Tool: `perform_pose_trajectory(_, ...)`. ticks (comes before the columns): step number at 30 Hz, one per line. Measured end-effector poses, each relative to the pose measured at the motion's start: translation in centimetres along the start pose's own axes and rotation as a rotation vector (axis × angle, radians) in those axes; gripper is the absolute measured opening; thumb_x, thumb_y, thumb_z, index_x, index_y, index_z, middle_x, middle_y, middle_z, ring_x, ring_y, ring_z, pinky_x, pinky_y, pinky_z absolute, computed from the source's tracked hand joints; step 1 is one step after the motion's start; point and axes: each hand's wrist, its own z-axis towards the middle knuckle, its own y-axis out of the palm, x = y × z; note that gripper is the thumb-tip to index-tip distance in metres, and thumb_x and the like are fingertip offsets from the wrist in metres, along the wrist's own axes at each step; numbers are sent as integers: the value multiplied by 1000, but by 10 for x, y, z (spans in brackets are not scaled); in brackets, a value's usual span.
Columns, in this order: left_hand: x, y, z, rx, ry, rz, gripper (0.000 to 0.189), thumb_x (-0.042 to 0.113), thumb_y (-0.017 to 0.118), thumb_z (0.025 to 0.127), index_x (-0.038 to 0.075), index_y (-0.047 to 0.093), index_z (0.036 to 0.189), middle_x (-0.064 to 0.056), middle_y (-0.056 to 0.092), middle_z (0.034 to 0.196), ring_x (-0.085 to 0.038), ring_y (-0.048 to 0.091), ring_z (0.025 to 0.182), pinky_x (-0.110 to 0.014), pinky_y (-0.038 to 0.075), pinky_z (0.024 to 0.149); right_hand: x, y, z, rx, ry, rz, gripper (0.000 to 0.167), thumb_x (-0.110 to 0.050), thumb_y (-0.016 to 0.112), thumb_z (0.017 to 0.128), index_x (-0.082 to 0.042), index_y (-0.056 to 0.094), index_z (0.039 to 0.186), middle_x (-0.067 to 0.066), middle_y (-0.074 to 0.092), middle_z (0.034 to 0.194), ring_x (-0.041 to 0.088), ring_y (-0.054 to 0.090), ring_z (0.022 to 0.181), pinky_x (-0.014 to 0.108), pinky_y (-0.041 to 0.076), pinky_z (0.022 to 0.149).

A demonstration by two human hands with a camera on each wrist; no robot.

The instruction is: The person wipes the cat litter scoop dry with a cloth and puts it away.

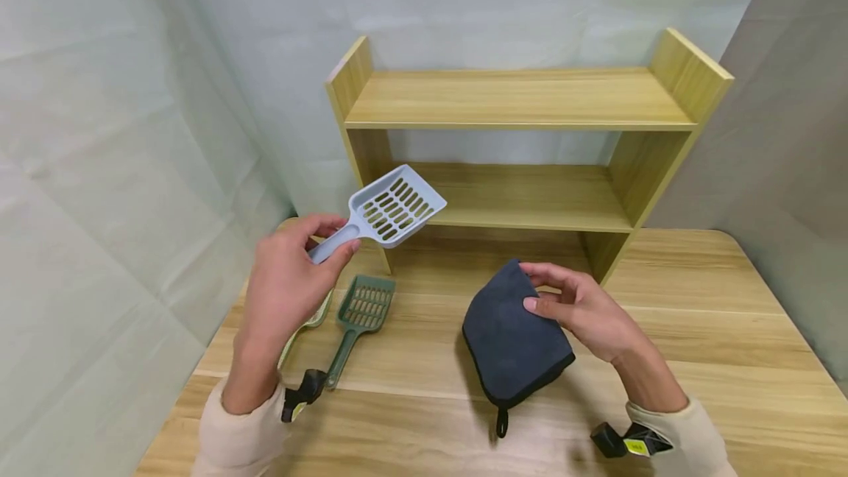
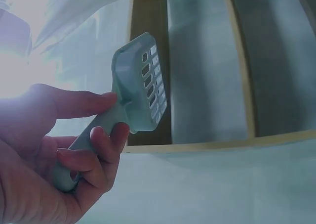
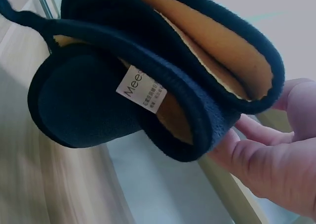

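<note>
My left hand [image 1: 291,278] grips a light blue-grey litter scoop [image 1: 400,206] by its handle, its slotted pan raised in front of the shelf. In the left wrist view, the fingers wrap round the scoop's handle [image 2: 94,130]. My right hand [image 1: 583,308] pinches a folded dark navy cloth [image 1: 513,337] by its upper right edge, thumb on top. The cloth is held over the table, its small hanging loop [image 1: 502,422] pointing down. The right wrist view shows its orange-tan lining and a white label [image 3: 142,89].
A dark green litter scoop [image 1: 361,315] lies on the wooden table [image 1: 411,418], right of the left forearm. A pale green scoop [image 1: 318,315] beside it is partly hidden by the left hand. Behind stands a wooden shelf unit [image 1: 517,101], with pale fabric walls around it.
</note>
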Motion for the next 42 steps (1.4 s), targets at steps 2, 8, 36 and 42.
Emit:
perform_pose_trajectory(2,2,-5,2,9,3,-9,28,16,87,91,6,80,116,-14,80,102,-26,71,82,-22,47,65,0,1,1,5,20,12,64,-10,69,105,2,42,161,27,47,155,11,64,125,26,58,97)
perform_pose_trajectory(8,9,-20,7,19,23,-28,28,16,87,91,8,80,117,-13,80,102,-24,69,79,-14,43,62,2,2,3,18,46,19,66,-10,70,104,1,41,162,21,51,147,12,63,123,25,57,96)
perform_pose_trajectory(36,37,-42,99,74,-15,41,33,37,77,97,11,82,117,-15,80,109,-13,61,80,-19,40,66,8,6,6,56,62,25,66,-10,72,101,-2,45,161,4,57,130,13,60,114,25,56,88)
perform_pose_trajectory(42,40,-37,113,38,-37,60,36,39,74,97,9,81,115,-14,80,111,-23,66,91,-26,41,71,7,7,5,51,65,22,66,-10,72,101,-3,45,161,5,56,131,15,59,116,25,56,88)
